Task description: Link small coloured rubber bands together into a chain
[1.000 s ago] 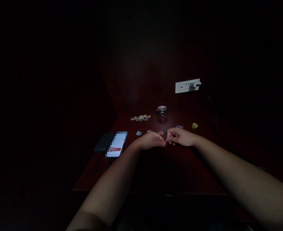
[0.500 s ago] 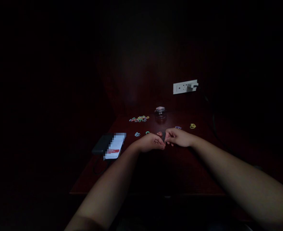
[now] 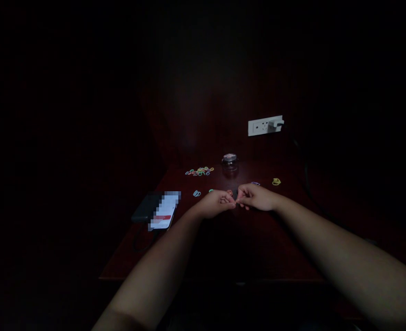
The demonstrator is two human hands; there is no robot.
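Note:
My left hand point(image 3: 217, 203) and my right hand point(image 3: 257, 197) meet above the dark red table, fingertips almost touching. Both are closed in a pinch; whatever sits between the fingertips is too small and dim to make out. Just behind them lie red elastic hair bands point(image 3: 229, 192), partly covered. A green band point(image 3: 211, 191) shows past my left hand, with light blue bands point(image 3: 197, 193) further left. Purple bands point(image 3: 255, 184) peek out behind my right hand, and yellow bands point(image 3: 276, 181) lie to the right. A mixed pile of coloured bands point(image 3: 200, 171) rests farther back.
A clear lidded jar point(image 3: 229, 162) stands at the back of the table point(image 3: 244, 248). On the left lie a phone point(image 3: 164, 210) with a lit screen and a dark box-shaped device point(image 3: 145, 208) with a cable. A white wall socket point(image 3: 265, 125) holds a plug.
My left fingertips have risen slightly and closed in toward my right fingertips, covering more of the red and green bands. My right hand stays nearly still.

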